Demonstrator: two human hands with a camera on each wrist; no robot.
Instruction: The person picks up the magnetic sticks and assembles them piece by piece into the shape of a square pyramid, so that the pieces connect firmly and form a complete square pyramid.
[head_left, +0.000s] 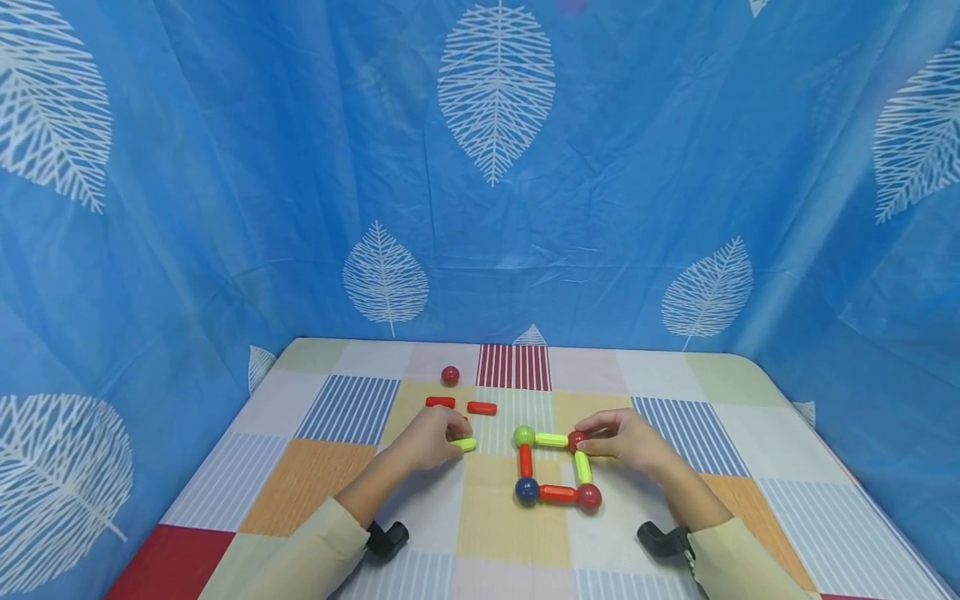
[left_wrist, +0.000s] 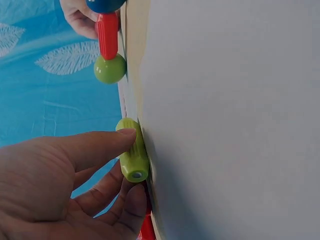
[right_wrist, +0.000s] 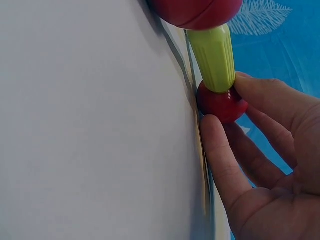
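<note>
My left hand holds a yellow-green rod close to the tabletop, thumb over its side; a small metal disc shows in the rod's end. To the right lies a four-sided frame of balls and rods. Its corners are a green ball, a dark blue ball, a red ball and another red ball. That last one, at the far right corner, is pinched by my right hand. Red rods form the left and near sides, yellow-green rods the right and far sides.
Beyond my left hand lie a loose red ball, a red rod and a second red rod. Another red piece is mostly hidden behind that hand. A patchwork cloth covers the table, with a blue leaf-print curtain around it.
</note>
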